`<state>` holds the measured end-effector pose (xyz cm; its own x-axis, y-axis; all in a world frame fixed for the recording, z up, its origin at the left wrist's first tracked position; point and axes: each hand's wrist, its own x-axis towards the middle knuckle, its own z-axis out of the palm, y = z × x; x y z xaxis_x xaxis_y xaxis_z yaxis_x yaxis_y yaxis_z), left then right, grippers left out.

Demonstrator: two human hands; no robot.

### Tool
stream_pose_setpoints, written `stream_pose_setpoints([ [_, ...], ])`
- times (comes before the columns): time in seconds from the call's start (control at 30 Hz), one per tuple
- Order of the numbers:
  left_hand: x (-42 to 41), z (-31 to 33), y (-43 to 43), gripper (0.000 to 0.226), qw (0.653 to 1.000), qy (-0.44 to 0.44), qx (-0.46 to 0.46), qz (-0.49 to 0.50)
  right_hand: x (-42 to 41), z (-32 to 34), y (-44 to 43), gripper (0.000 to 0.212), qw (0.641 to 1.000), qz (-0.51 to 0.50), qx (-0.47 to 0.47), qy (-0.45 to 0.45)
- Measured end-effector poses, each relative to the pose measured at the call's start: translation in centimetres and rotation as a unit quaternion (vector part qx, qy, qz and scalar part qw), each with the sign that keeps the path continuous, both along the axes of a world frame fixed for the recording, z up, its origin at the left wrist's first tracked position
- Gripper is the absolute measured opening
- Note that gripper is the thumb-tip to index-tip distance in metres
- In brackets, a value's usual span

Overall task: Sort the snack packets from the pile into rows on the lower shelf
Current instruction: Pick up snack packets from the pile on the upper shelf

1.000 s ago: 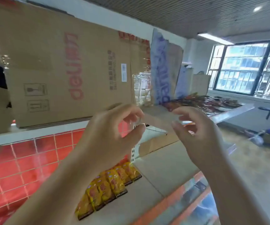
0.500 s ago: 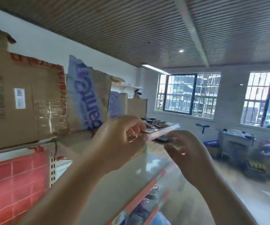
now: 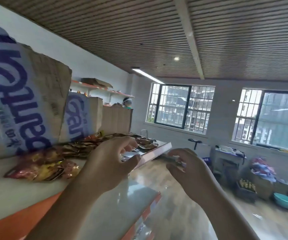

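Fingers (image 3: 178,152) of my right hand (image 3: 189,172) curl, pinching a dark packet (image 3: 171,159) at centre frame. My left hand (image 3: 112,163) curls beside the pile (image 3: 81,146); I cannot tell its grasp.

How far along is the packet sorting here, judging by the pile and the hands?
Done: no sorted rows show in this view. In hand: the right hand pinches a dark packet; the left hand hovers at the pile of snack packets, grip unclear. Left: that large pile lies unsorted on the upper shelf.
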<state>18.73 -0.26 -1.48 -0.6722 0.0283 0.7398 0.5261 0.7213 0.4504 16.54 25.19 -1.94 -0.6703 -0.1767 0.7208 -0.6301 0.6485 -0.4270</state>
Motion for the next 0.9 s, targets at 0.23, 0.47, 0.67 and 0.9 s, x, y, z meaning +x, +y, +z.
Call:
stream_pose_setpoints([
  [0.23,-9.6,1.0,3.2,0.029,1.0,-0.013,-0.008,0.0,-10.6,0.9,2.9,0.03,1.0,-0.009,0.015,-0.022],
  [0.47,-14.6,2.1,4.9,0.022,0.999,-0.011,-0.023,0.038,-18.9,1.0,4.1,0.031,0.995,0.011,0.077,-0.057],
  [0.67,-18.1,2.9,6.4,0.027,0.995,-0.019,-0.042,0.089,-28.3,0.9,3.5,0.024,0.992,0.049,0.1,-0.05],
  [0.9,-24.2,5.6,6.3,0.03,0.97,-0.044,-0.091,0.22,-41.2,1.0,-0.3,0.035,0.974,0.173,0.121,-0.084],
])
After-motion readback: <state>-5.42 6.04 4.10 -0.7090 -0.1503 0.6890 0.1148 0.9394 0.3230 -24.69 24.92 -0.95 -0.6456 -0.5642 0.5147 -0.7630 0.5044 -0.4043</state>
